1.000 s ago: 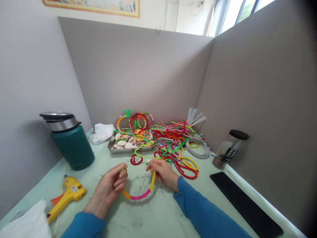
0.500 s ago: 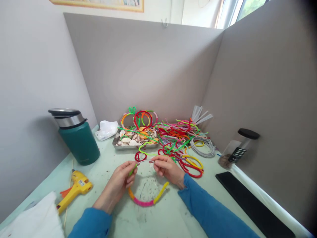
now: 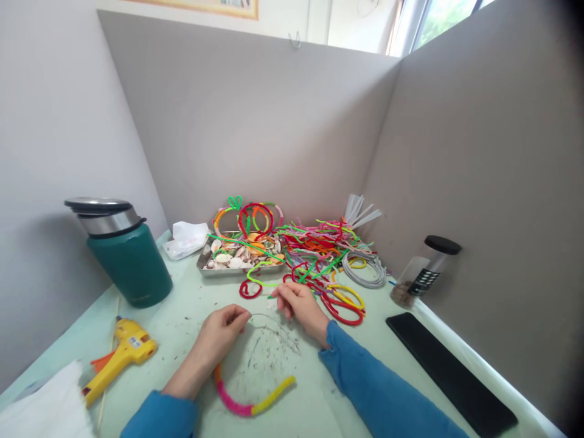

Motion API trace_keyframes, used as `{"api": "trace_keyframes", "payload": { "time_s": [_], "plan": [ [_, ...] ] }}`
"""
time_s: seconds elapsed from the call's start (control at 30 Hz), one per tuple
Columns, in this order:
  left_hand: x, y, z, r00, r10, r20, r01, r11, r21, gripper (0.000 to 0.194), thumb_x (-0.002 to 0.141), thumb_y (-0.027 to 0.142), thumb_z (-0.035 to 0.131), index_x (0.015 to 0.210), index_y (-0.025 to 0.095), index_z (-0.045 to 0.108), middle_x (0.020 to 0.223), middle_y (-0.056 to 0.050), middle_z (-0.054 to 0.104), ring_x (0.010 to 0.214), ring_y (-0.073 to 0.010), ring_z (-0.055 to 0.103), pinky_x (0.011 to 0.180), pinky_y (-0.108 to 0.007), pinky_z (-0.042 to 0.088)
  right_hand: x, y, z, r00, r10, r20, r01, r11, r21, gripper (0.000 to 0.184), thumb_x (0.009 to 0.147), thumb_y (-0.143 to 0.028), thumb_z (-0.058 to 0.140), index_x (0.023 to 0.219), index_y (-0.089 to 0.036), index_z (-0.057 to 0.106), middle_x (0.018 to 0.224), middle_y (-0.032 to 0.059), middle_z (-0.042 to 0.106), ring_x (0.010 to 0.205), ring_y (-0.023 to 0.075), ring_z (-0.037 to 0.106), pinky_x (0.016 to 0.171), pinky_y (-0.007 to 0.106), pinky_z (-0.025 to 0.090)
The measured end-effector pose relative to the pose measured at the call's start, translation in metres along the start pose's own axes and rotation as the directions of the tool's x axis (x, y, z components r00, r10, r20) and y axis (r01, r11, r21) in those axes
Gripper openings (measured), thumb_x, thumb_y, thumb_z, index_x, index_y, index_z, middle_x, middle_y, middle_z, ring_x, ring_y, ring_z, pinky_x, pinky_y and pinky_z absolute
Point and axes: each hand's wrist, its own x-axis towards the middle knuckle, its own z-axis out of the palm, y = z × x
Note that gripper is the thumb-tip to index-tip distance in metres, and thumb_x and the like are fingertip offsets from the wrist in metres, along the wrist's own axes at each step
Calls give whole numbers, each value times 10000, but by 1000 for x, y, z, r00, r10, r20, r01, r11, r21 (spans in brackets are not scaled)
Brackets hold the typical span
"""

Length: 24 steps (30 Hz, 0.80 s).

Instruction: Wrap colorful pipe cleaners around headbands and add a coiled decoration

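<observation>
My left hand [image 3: 223, 328] is closed, thumb and forefinger pinching a curved wire hoop. Its bare grey wire [image 3: 276, 323] arcs right from the fingertips. Below the hand hangs the covered part, wrapped in orange, pink [image 3: 232, 403] and yellow pipe cleaner, ending in a yellow tip. The section under my left palm is hidden. My right hand [image 3: 301, 309] is off the wire, its fingers pinched together near the loose pipe cleaners. A small green bit [image 3: 272, 297] shows at its fingertips; whether it is held is unclear.
A metal tray [image 3: 241, 272] of shells with finished rings stands behind, beside a heap of pipe cleaners [image 3: 314, 240] and a grey wire coil [image 3: 365, 271]. Left are a green bottle [image 3: 132, 261] and yellow glue gun [image 3: 123, 356]; right, a jar [image 3: 424, 271] and black strip [image 3: 449, 371].
My right hand has let go of the wire and sits apart from it. The hoop has swung lower and left in my left hand, baring more wire. The view has shifted slightly.
</observation>
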Motion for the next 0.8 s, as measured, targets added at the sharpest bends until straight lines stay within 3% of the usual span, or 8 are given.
{"api": "trace_keyframes", "payload": {
  "time_s": [0.17, 0.3, 0.37, 0.47, 0.6, 0.7, 0.8],
  "plan": [
    [3, -8, 1, 996, 58, 64, -66, 989, 129, 260, 732, 405, 518, 797, 176, 624, 541, 19, 562, 490, -130, 458, 478, -229, 312, 8, 2, -13, 962, -175, -211, 133, 972, -196, 273, 813, -424, 496, 774, -176, 605, 658, 4, 603, 466, 91, 471, 435, 208, 335],
    [2, -6, 2, 987, 102, 124, -122, 978, 167, 233, 731, 388, 510, 697, 177, 602, 548, 13, 573, 555, -147, 500, 544, -238, 345, 16, -3, -38, 877, -253, -409, 213, 967, -142, 273, 809, -438, 487, 873, -197, 598, 800, 43, 635, 610, 151, 540, 498, 241, 391],
    [1, -4, 3, 983, 111, 145, -137, 973, 184, 231, 730, 386, 509, 681, 182, 604, 548, 12, 577, 562, -152, 507, 552, -239, 346, 18, -5, -51, 854, -273, -443, 218, 961, -172, 263, 797, -423, 506, 891, -196, 600, 795, 47, 633, 647, 169, 544, 543, 261, 409],
    [0, -1, 4, 983, 108, 146, -137, 969, 205, 237, 727, 390, 511, 685, 181, 614, 566, 6, 587, 580, -159, 511, 557, -240, 346, 17, -9, -63, 839, -391, -379, 215, 877, -429, 220, 811, -360, 499, 868, -191, 628, 803, 48, 633, 712, 183, 540, 649, 293, 412],
    [-2, 0, 4, 980, 135, 145, -167, 958, 234, 235, 729, 376, 506, 705, 176, 627, 614, 1, 608, 618, -162, 518, 573, -238, 349, 9, -14, -63, 838, -529, -133, 244, 580, -777, 167, 822, -292, 522, 840, -193, 656, 885, 64, 630, 883, 205, 503, 810, 329, 353],
    [-3, 1, 4, 976, 153, 153, -189, 945, 266, 227, 733, 359, 496, 709, 179, 634, 630, -3, 623, 629, -163, 526, 586, -239, 352, 4, -12, -58, 895, -446, -1, 193, 389, -901, 151, 792, -323, 587, 834, -199, 663, 871, 64, 624, 897, 211, 475, 793, 331, 323],
    [-3, 2, 5, 974, 165, 152, -203, 939, 279, 222, 730, 353, 496, 706, 184, 638, 614, -2, 621, 618, -160, 528, 578, -234, 345, 2, -7, -55, 940, -337, 54, 150, 266, -952, 127, 796, -292, 587, 849, -206, 664, 881, 67, 615, 904, 209, 469, 775, 327, 307]
  ]
}}
